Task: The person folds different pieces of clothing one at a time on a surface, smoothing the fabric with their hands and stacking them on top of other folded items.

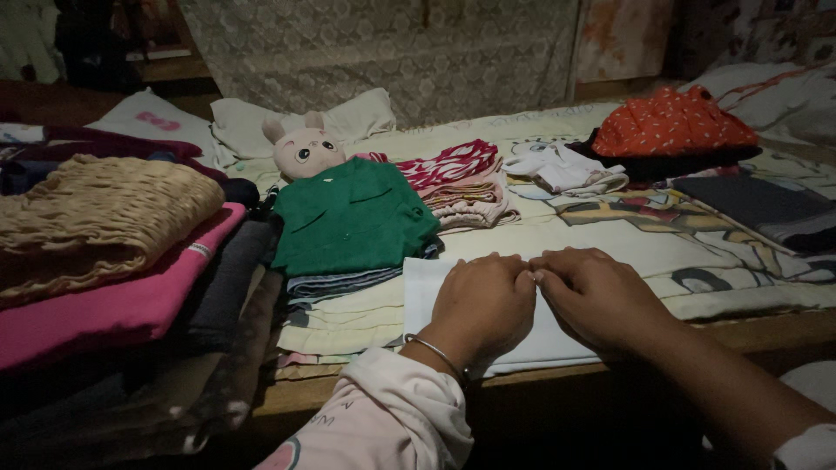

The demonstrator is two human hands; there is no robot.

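Both hands, left hand [483,305] and right hand [596,296], press curled fingers onto an apparently half-folded white cloth [427,292] at lower centre; folded green garment [348,218] already stacked behind.

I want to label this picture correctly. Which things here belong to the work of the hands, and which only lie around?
In hand:
- left hand
- right hand
- white cloth, pressed flat under both hands

Lying about:
- green garment
- plush toy
- orange dotted garment
- pink folded cloth
- beige knit
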